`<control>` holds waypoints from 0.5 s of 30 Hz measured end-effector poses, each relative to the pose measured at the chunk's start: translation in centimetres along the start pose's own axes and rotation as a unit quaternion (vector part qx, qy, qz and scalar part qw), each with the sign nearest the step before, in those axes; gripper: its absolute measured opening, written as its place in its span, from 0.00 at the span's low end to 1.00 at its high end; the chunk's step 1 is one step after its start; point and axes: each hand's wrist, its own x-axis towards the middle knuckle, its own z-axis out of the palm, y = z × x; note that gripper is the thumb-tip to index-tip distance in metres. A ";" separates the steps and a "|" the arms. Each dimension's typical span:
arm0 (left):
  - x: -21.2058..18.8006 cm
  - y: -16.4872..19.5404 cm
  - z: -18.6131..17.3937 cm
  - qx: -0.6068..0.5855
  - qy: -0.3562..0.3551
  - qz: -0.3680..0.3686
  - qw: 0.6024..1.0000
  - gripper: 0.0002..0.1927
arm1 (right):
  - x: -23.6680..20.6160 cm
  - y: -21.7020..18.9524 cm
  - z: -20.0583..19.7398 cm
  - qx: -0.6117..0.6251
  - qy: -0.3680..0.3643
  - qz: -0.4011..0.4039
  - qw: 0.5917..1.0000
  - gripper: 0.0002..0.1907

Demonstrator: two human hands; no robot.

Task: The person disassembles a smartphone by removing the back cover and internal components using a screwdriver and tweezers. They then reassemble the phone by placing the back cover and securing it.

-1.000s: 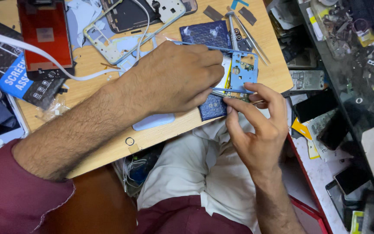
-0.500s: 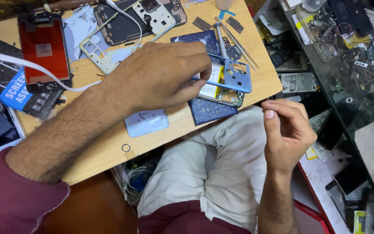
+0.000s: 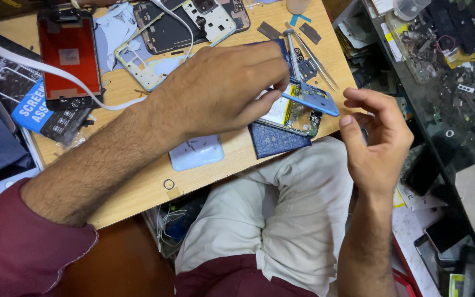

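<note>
My left hand (image 3: 221,91) reaches across the wooden table (image 3: 138,187) and pinches the blue phone mid-frame (image 3: 314,99), lifting it off the opened phone (image 3: 295,118) whose board and battery show. A dark blue patterned back cover (image 3: 276,140) lies just in front of that phone at the table edge. My right hand (image 3: 377,137) hovers beyond the table's right edge, fingers loosely curled, holding nothing that I can see. Metal tweezers (image 3: 311,58) lie just behind the blue frame.
A red-backed phone screen (image 3: 67,58) and a white cable (image 3: 39,69) lie at the left. Other phone frames (image 3: 160,49) sit at the back. A pale blue pad (image 3: 196,151) lies near the front edge. A glass counter with small parts (image 3: 446,60) stands at the right.
My right hand has let go of the phone and drawn back off the table edge. My left hand has lifted the blue frame off the opened phone.
</note>
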 end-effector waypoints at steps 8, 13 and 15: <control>0.5 -0.9 0.2 -0.061 0.057 -0.005 0.997 0.07 | 2.1 0.8 1.9 0.001 0.001 -0.031 1.000 0.10; 0.9 -0.4 -0.6 -0.061 0.090 -0.013 0.994 0.08 | 3.1 1.2 1.9 0.051 0.031 -0.029 0.998 0.06; 0.8 0.0 -1.1 -0.002 0.133 0.027 0.991 0.10 | 3.3 0.8 1.5 0.094 0.028 -0.022 0.995 0.07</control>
